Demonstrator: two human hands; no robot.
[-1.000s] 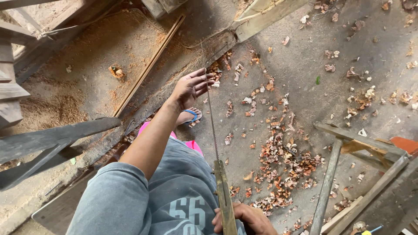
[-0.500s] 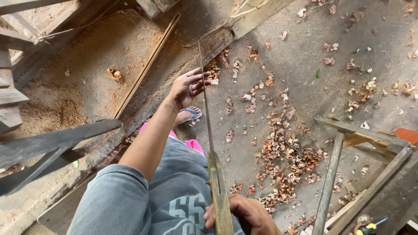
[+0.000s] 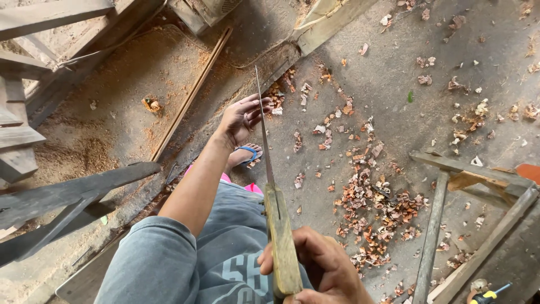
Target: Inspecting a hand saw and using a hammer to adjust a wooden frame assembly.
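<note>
Concrete floor (image 3: 394, 101) strewn with reddish wood chips (image 3: 382, 208), so much trimming looks done; amount left cannot be judged. Long knife (image 3: 269, 169) held over the lap, long axis running away from the body, tip forward. Right hand (image 3: 320, 270) fingers wrapped on its wooden handle; left hand (image 3: 242, 118) fingers loosely spread beside the blade
</note>
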